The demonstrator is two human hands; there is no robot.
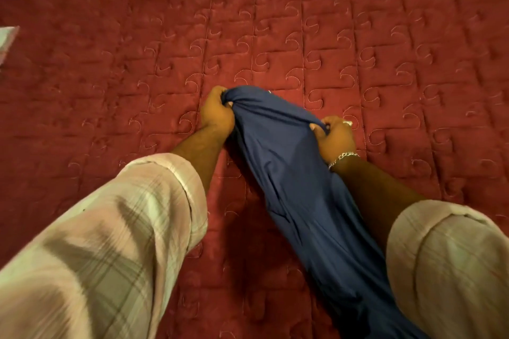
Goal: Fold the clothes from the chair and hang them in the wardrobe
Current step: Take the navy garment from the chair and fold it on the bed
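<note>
A blue garment [297, 179] stretches from the middle of the view down to the bottom right, lying over a red quilted bedspread [275, 22]. My left hand [216, 114] grips the garment's far end in a fist. My right hand [334, 136] pinches its edge a little to the right and nearer to me, a silver bracelet on the wrist. The cloth is bunched and pulled taut between the two hands. Its lower end runs out of view under my right sleeve.
The red bedspread fills almost the whole view. A pale piece of cloth or paper [7, 41] pokes in at the left edge. My rolled-up checked sleeves cover the lower left and lower right corners.
</note>
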